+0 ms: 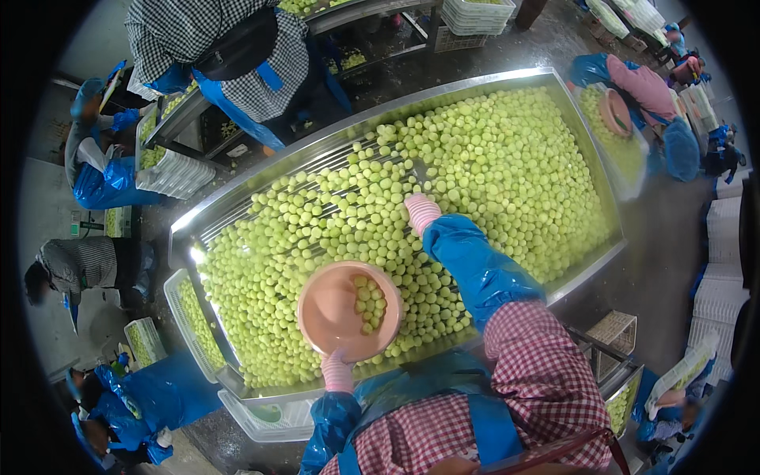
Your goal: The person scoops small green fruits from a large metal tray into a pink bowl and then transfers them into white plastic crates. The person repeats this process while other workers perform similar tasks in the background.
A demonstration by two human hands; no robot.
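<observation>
A large steel sorting table with a slatted bottom holds a great many round green fruits. My left hand, in a pink striped glove, grips the near rim of a pink plastic basin. Several green fruits lie at the right side of the basin's inside, and the basin rests over the fruits at the table's near side. My right hand, in a like glove with a blue plastic sleeve, reaches among the fruits at the table's middle. Its fingertips are hard to make out, and whether it holds a fruit cannot be told.
White plastic crates stand by the table's left end and near left corner. A person in a checked top stands beyond the far edge. Another person bends by a tub at the right. Stacked crates stand at the far left.
</observation>
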